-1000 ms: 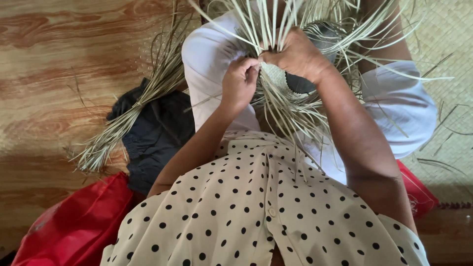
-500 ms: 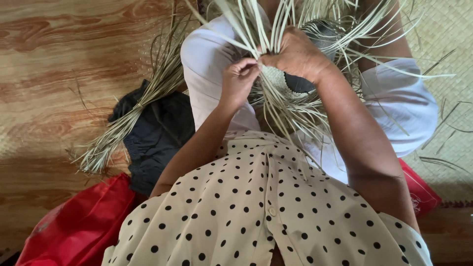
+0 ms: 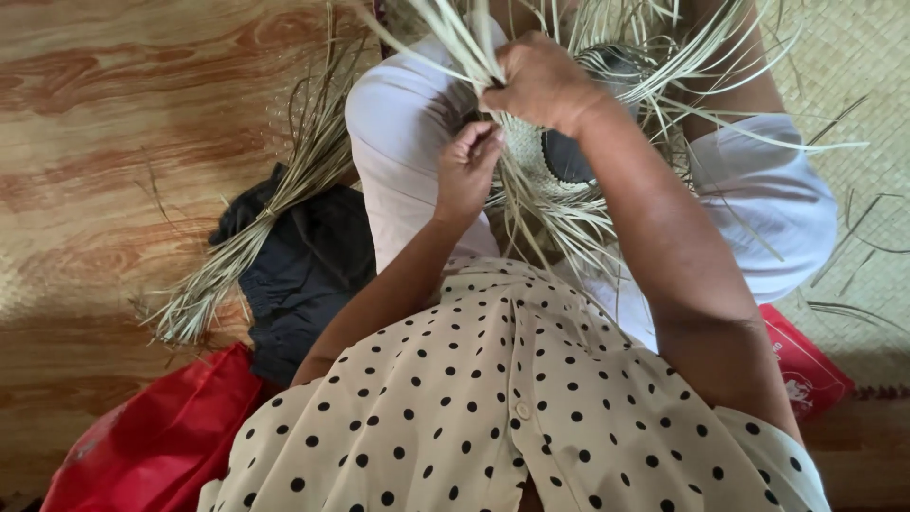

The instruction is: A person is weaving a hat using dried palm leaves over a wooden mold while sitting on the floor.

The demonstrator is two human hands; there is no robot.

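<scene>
My right hand (image 3: pixel 542 81) has climbed higher, fingers clenched around a sheaf of pale straw strips (image 3: pixel 455 43) above the half-woven piece (image 3: pixel 536 152) on my lap; my left hand (image 3: pixel 466 171) pinches one strand below.

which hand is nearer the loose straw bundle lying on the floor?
Left. The left hand pinches strands of the woven piece, on the side toward the straw bundle. The right hand grips strands higher up, farther from it.
</scene>
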